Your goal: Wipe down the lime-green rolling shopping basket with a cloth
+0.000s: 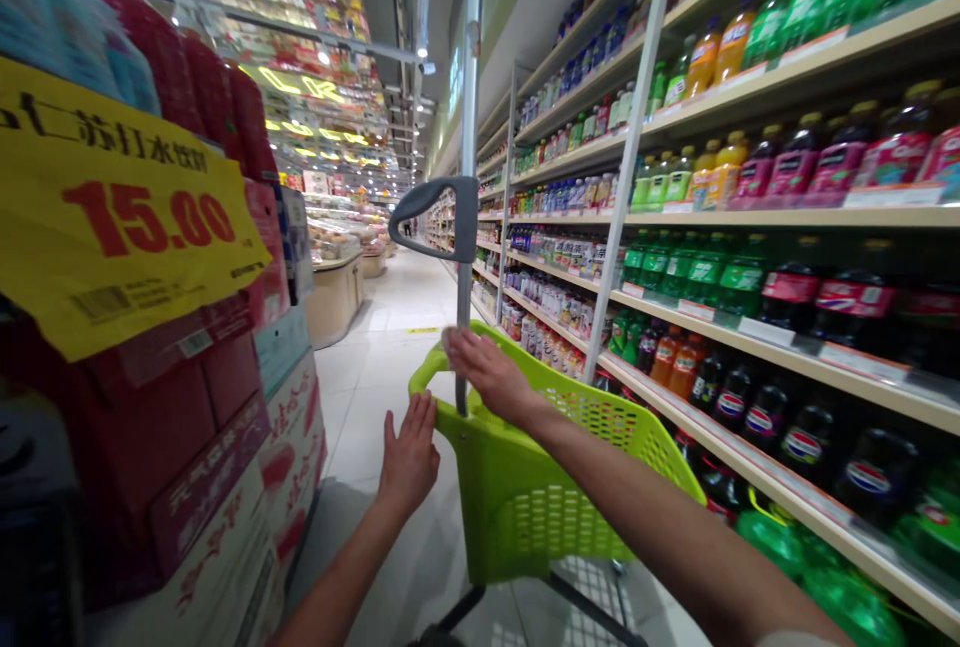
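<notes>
A lime-green plastic shopping basket (pixel 525 487) stands on a wheeled frame in front of me in a supermarket aisle. Its grey pull handle (pixel 442 212) rises on a metal pole (pixel 463 327). My right hand (pixel 487 372) reaches over the basket's rim, its fingers against the pole, closed around it as far as I can see. My left hand (pixel 409 457) is flat with fingers stretched out, resting against the basket's near left corner. The basket's inside looks bare.
Shelves of bottled soft drinks (pixel 750 277) run along the right. Stacked red and white cartons (pixel 225 447) with a yellow 15.00 price sign (pixel 120 217) stand close on the left. The tiled aisle floor (pixel 390 327) stretches ahead between them.
</notes>
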A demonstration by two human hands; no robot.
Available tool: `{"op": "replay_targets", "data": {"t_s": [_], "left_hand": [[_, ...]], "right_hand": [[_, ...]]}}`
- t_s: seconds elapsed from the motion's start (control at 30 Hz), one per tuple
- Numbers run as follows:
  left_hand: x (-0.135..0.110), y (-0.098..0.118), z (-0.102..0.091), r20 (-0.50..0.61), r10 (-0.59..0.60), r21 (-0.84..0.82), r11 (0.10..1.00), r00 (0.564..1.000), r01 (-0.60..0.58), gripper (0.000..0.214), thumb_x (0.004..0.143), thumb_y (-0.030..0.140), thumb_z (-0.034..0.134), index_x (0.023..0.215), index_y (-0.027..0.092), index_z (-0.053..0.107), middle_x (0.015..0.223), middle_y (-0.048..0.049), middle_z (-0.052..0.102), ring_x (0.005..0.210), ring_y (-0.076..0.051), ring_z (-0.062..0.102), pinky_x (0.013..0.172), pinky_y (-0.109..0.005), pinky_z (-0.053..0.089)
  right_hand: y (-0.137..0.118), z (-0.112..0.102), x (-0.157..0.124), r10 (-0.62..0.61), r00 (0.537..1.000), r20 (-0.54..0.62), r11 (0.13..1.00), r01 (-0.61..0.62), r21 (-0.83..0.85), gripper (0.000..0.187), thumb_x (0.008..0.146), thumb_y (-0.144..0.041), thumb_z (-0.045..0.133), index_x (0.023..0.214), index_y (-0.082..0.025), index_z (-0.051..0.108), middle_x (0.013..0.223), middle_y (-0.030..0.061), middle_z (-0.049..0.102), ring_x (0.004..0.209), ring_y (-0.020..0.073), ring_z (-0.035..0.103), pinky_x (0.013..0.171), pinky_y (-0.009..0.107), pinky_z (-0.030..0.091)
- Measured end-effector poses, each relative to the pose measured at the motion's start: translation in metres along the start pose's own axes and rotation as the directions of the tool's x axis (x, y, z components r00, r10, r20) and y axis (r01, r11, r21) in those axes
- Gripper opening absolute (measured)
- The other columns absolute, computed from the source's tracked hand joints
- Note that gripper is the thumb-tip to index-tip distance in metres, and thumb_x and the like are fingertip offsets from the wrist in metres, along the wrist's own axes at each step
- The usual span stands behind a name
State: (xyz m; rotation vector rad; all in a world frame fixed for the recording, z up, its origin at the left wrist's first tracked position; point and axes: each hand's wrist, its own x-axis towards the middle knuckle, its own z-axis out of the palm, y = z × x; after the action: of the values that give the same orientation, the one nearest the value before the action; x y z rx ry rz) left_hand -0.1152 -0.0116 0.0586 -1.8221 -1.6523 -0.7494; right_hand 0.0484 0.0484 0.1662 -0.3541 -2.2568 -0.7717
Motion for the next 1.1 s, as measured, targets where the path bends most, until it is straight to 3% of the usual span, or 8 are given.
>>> {"op": "replay_targets", "data": {"t_s": [0.1, 0.17, 0.43, 0.53, 0.73, 0.83, 0.97, 1.1], "left_hand": [[0.002, -0.002, -0.003, 0.024, 0.032, -0.009, 0.999, 0.999, -0.032, 0.058, 0.068, 0.007, 0.035, 0.126, 0.01, 0.04, 0.136, -0.011, 0.037, 0.126, -0.022, 0.032, 0.105, -0.049, 0.014], [0.004, -0.003, -0.006, 0.049, 0.052, -0.019, 0.999, 0.997, -0.051, 0.059, 0.068, 0.008, 0.035, 0.126, 0.01, 0.039, 0.136, -0.0104, 0.036, 0.127, -0.022, 0.031, 0.105, -0.049, 0.013], [0.002, 0.0, -0.009, 0.101, 0.068, -0.025, 0.998, 0.993, -0.066, 0.062, 0.068, 0.012, 0.037, 0.129, 0.008, 0.034, 0.139, -0.0097, 0.031, 0.129, -0.022, 0.026, 0.106, -0.049, 0.007], [0.002, 0.003, -0.009, 0.109, 0.044, -0.021, 0.999, 0.993, -0.042, 0.062, 0.068, 0.012, 0.037, 0.13, 0.007, 0.033, 0.139, -0.0108, 0.03, 0.129, -0.023, 0.025, 0.106, -0.051, 0.007], [-0.004, 0.02, -0.005, 0.074, 0.073, -0.055, 0.996, 0.995, -0.069, 0.063, 0.069, 0.011, 0.037, 0.132, 0.009, 0.029, 0.14, -0.0121, 0.028, 0.13, -0.022, 0.023, 0.106, -0.051, 0.004], [-0.01, 0.036, 0.0, 0.07, 0.103, -0.087, 0.991, 0.992, -0.097, 0.062, 0.07, 0.013, 0.039, 0.131, 0.009, 0.031, 0.14, -0.0135, 0.028, 0.131, -0.023, 0.022, 0.106, -0.05, 0.005], [-0.021, 0.054, 0.006, 0.087, 0.142, -0.123, 0.984, 0.986, -0.131, 0.058, 0.071, 0.014, 0.039, 0.129, 0.006, 0.034, 0.14, -0.0137, 0.028, 0.131, -0.023, 0.021, 0.107, -0.048, 0.005], [-0.03, 0.063, 0.011, 0.114, 0.226, -0.155, 0.966, 0.967, -0.207, 0.059, 0.07, 0.011, 0.038, 0.129, 0.007, 0.035, 0.139, -0.0115, 0.031, 0.131, -0.021, 0.021, 0.108, -0.046, 0.004]], "right_hand": [[0.012, -0.005, 0.026, 0.144, 0.98, -0.135, 0.989, -0.146, -0.001, 0.038, 0.088, -0.009, 0.03, 0.123, -0.013, 0.046, 0.134, 0.0096, 0.04, 0.133, 0.0179, 0.009, 0.106, 0.042, 0.025], [0.002, 0.003, 0.016, 0.136, 0.982, -0.129, 0.991, -0.135, 0.015, 0.036, 0.089, -0.011, 0.03, 0.121, -0.012, 0.048, 0.132, 0.0098, 0.042, 0.133, 0.0179, 0.01, 0.105, 0.041, 0.027], [-0.114, 0.077, -0.155, 0.25, 0.96, 0.128, 0.961, -0.263, 0.089, 0.035, 0.087, -0.009, 0.036, 0.118, -0.012, 0.05, 0.125, 0.0126, 0.049, 0.128, 0.0226, 0.026, 0.097, 0.046, 0.038], [-0.139, 0.084, -0.191, 0.278, 0.933, 0.229, 0.941, -0.312, 0.13, 0.036, 0.086, -0.008, 0.037, 0.118, -0.011, 0.05, 0.12, 0.0129, 0.054, 0.124, 0.0199, 0.035, 0.092, 0.038, 0.044], [-0.097, 0.047, -0.148, 0.507, 0.861, -0.048, 0.85, -0.49, 0.191, 0.042, 0.085, -0.008, 0.034, 0.126, -0.014, 0.043, 0.132, 0.0097, 0.043, 0.131, 0.0191, 0.018, 0.104, 0.042, 0.03], [-0.081, 0.042, -0.136, 0.539, 0.836, -0.099, 0.84, -0.524, 0.142, 0.043, 0.085, -0.006, 0.033, 0.126, -0.016, 0.042, 0.132, 0.0089, 0.042, 0.131, 0.0194, 0.017, 0.104, 0.044, 0.029], [-0.106, 0.059, -0.181, 0.47, 0.882, 0.027, 0.878, -0.47, 0.086, 0.037, 0.086, -0.008, 0.036, 0.119, -0.014, 0.05, 0.125, 0.011, 0.05, 0.129, 0.021, 0.025, 0.099, 0.045, 0.037], [-0.12, 0.058, -0.215, 0.478, 0.873, 0.091, 0.87, -0.485, 0.084, 0.038, 0.085, -0.006, 0.035, 0.119, -0.015, 0.05, 0.121, 0.0101, 0.053, 0.127, 0.0168, 0.03, 0.097, 0.037, 0.04]]}}
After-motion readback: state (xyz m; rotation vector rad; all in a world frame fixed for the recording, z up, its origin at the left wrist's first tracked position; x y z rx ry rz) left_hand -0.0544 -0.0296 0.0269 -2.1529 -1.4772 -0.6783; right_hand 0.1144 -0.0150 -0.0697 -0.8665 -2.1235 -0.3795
